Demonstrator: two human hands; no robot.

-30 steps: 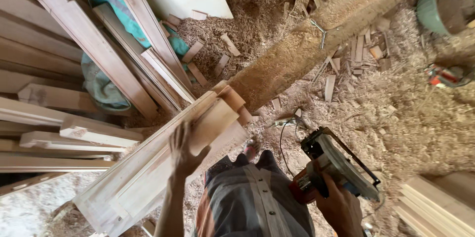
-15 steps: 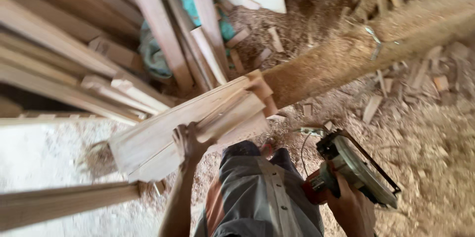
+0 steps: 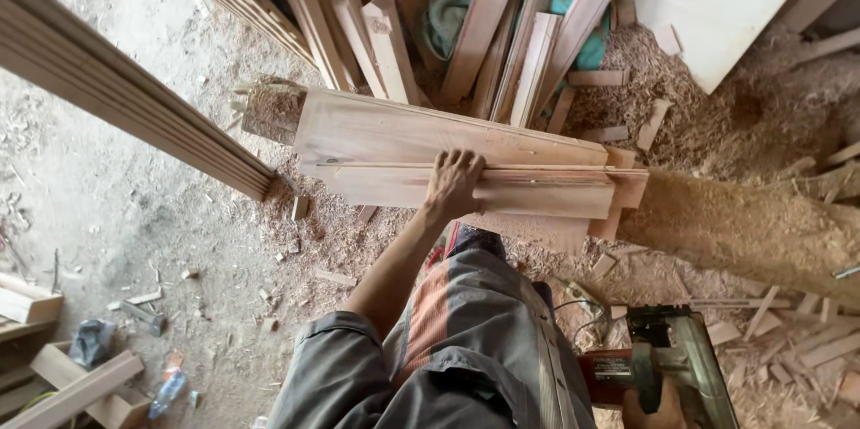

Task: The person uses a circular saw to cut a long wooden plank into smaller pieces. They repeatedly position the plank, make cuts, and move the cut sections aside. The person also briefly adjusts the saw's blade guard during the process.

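The left hand (image 3: 452, 183) lies on a stack of two wide planks (image 3: 448, 156) at mid-scene, fingers spread flat over the near plank's edge. The planks rest across one sawdust-covered log (image 3: 743, 223). At near right, the right hand (image 3: 658, 409) has its fingers clamped around one circular saw (image 3: 667, 366).

We see planks (image 3: 448, 147): pale bare wood, matt, smooth-sawn | log (image 3: 743, 223): rough, coated in sawdust | circular saw (image 3: 667, 366): dull metal, red plastic | trousers (image 3: 466, 348): grey cloth | floor (image 3: 134, 223): dusty, gritty
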